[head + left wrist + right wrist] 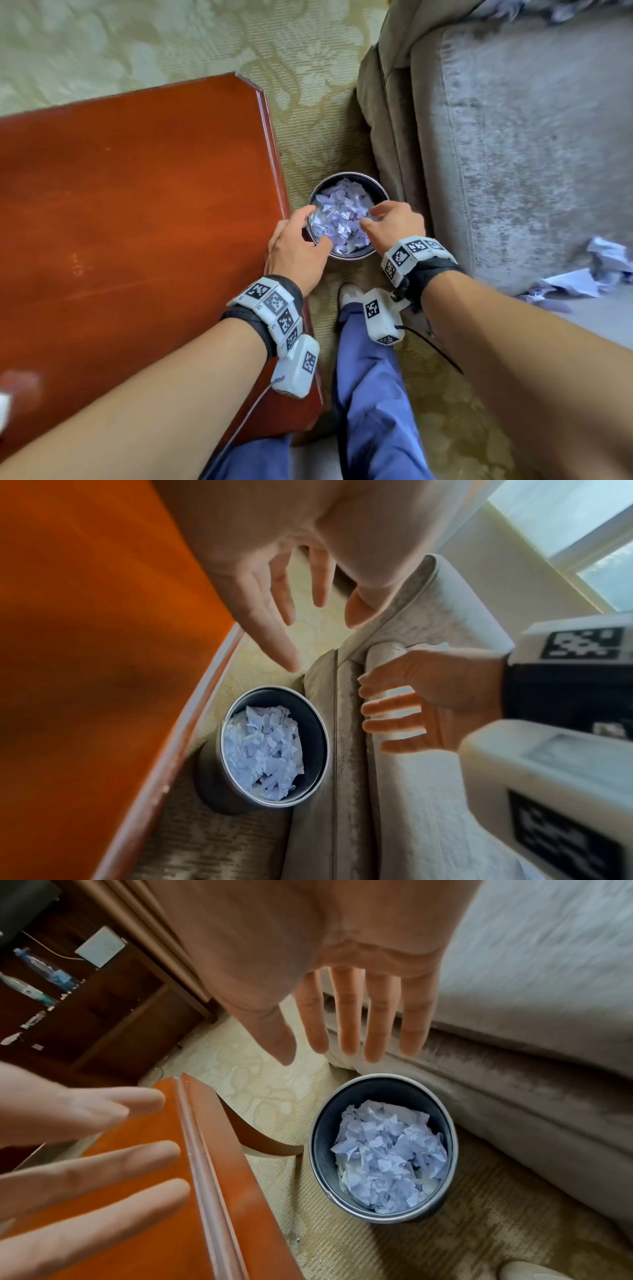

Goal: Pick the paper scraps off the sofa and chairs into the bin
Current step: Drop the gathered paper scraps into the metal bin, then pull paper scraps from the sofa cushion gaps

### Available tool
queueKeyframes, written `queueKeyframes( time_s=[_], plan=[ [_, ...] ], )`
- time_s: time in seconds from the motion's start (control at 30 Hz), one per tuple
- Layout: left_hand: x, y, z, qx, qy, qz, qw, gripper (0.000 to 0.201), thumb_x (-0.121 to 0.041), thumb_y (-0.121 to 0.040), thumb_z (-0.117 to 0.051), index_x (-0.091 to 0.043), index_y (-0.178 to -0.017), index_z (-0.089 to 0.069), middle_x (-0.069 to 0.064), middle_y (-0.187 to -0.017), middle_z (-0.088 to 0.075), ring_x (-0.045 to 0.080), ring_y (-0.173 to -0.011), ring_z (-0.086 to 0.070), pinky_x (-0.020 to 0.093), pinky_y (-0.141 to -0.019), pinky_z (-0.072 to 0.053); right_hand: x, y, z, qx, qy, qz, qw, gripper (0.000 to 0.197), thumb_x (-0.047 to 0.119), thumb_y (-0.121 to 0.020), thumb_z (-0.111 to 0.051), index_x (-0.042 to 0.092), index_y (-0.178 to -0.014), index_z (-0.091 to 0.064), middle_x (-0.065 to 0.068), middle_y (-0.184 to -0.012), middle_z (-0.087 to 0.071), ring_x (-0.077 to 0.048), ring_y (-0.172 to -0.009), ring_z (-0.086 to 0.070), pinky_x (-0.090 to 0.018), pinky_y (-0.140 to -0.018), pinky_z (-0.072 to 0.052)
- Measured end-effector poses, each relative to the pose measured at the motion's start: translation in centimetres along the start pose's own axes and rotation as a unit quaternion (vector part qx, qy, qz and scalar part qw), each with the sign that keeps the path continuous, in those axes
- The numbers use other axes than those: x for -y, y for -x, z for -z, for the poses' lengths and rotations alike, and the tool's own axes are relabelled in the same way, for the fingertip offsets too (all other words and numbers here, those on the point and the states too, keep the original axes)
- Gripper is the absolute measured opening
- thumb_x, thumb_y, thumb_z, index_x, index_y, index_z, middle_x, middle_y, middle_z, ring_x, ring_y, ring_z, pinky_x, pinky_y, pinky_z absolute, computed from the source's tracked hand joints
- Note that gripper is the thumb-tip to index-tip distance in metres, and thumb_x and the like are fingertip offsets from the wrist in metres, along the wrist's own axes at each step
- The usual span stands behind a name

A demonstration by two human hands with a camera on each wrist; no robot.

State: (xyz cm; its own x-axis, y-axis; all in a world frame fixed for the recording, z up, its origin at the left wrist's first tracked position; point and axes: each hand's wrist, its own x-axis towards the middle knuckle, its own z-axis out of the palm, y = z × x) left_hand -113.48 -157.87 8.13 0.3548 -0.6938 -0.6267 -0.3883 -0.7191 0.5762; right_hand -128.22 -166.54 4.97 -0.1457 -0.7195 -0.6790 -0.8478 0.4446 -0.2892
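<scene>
Both hands hang over the bin [379, 192] with fingers spread and nothing in them: the left hand [297, 246] above its near-left rim, the right hand [394, 222] above its right rim. Crumpled scraps [339, 216] fill the bin, which stands on the carpet [301, 68] between the table [137, 205] and the sofa [531, 154]. More paper [589, 270] lies on the sofa seat, right of the right wrist.
</scene>
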Motion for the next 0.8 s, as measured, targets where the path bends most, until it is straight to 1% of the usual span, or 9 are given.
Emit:
queueKeyframes(
  time_s=[0.07,0.1,0.23,0.37,0.43,0.57,0.63,0.73,0.8],
  plan=[
    [-0.9,2.1,2.7,0.017,-0.042,-0.02,0.999,0.046,-0.035,-0.087,-0.059,-0.041,-0.132,-0.052,-0.005,-0.121,-0.056,0.02,-0.109,-0.059,0.031,-0.097,-0.044,0.3,3.2,1.5,-0.016,-0.004,-0.002,1.0,0.034,0.038,-0.081,-0.067,0.023,-0.112,-0.069,-0.002,-0.107,-0.071,-0.02,-0.103,-0.064,-0.027,-0.089,-0.049],
    [-1.4,3.5,4.1,0.024,-0.064,-0.034,0.997,0.043,-0.034,-0.088,-0.059,-0.039,-0.13,-0.055,-0.006,-0.119,-0.059,0.019,-0.11,-0.057,0.03,-0.096,-0.044,0.4,5.1,2.3,-0.025,-0.009,-0.006,1.0,0.034,0.039,-0.079,-0.068,0.024,-0.11,-0.07,-0.002,-0.107,-0.071,-0.02,-0.101,-0.065,-0.027,-0.089,-0.051],
    [-4.1,9.9,9.4,0.054,-0.127,-0.099,0.985,0.033,-0.034,-0.088,-0.059,-0.036,-0.121,-0.061,-0.008,-0.113,-0.066,0.021,-0.108,-0.059,0.04,-0.097,-0.049,1.0,14.0,6.0,-0.064,-0.032,-0.012,0.997,0.029,0.039,-0.076,-0.071,0.025,-0.101,-0.071,0.0,-0.103,-0.072,-0.02,-0.095,-0.067,-0.027,-0.085,-0.053],
    [-8.0,17.1,13.8,0.077,-0.186,-0.184,0.962,0.026,-0.038,-0.087,-0.059,-0.036,-0.112,-0.064,-0.014,-0.105,-0.067,0.019,-0.103,-0.063,0.038,-0.096,-0.051,0.6,24.4,10.2,-0.105,-0.048,-0.012,0.993,0.027,0.043,-0.075,-0.071,0.027,-0.097,-0.071,-0.002,-0.099,-0.073,-0.022,-0.092,-0.067,-0.032,-0.086,-0.055],
    [-10.0,20.3,15.2,0.078,-0.217,-0.216,0.949,0.024,-0.037,-0.086,-0.059,-0.035,-0.109,-0.065,-0.013,-0.102,-0.068,0.02,-0.104,-0.064,0.037,-0.095,-0.051,-0.2,29.3,12.3,-0.117,-0.042,-0.005,0.992,0.026,0.044,-0.074,-0.069,0.029,-0.095,-0.07,-0.002,-0.102,-0.072,-0.025,-0.094,-0.067,-0.035,-0.087,-0.055],
    [-14.5,26.9,15.7,0.11,-0.291,-0.276,0.909,0.022,-0.036,-0.086,-0.06,-0.033,-0.107,-0.066,-0.008,-0.11,-0.071,0.021,-0.104,-0.065,0.035,-0.094,-0.052,-3.4,38.3,17.6,-0.143,0.005,-0.003,0.99,0.029,0.037,-0.083,-0.064,0.024,-0.11,-0.067,-0.001,-0.114,-0.068,-0.026,-0.11,-0.06,-0.035,-0.093,-0.051],
    [-17.2,30.5,15.2,0.117,-0.311,-0.328,0.884,0.02,-0.037,-0.084,-0.059,-0.033,-0.102,-0.067,-0.005,-0.11,-0.072,0.023,-0.102,-0.066,0.035,-0.093,-0.053,-5.4,42.5,20.2,-0.179,-0.004,-0.015,0.984,0.032,0.035,-0.085,-0.063,0.021,-0.114,-0.067,-0.001,-0.114,-0.068,-0.026,-0.11,-0.06,-0.036,-0.093,-0.051],
    [-21.1,36.6,13.4,0.118,-0.334,-0.412,0.839,0.025,-0.036,-0.086,-0.058,-0.032,-0.108,-0.068,-0.004,-0.11,-0.071,0.023,-0.103,-0.065,0.031,-0.093,-0.051,-8.8,48.2,23.0,-0.242,-0.026,-0.051,0.968,0.03,0.037,-0.08,-0.062,0.023,-0.106,-0.07,-0.002,-0.112,-0.068,-0.026,-0.103,-0.062,-0.032,-0.087,-0.053],
    [-22.7,41.2,11.9,0.14,-0.337,-0.453,0.813,0.025,-0.035,-0.088,-0.057,-0.031,-0.11,-0.067,-0.003,-0.105,-0.072,0.022,-0.097,-0.066,0.032,-0.092,-0.053,-11.7,52.7,24.1,-0.288,-0.047,-0.084,0.953,0.03,0.042,-0.075,-0.062,0.025,-0.098,-0.07,-0.004,-0.113,-0.068,-0.026,-0.101,-0.064,-0.03,-0.086,-0.052]
  ],
)
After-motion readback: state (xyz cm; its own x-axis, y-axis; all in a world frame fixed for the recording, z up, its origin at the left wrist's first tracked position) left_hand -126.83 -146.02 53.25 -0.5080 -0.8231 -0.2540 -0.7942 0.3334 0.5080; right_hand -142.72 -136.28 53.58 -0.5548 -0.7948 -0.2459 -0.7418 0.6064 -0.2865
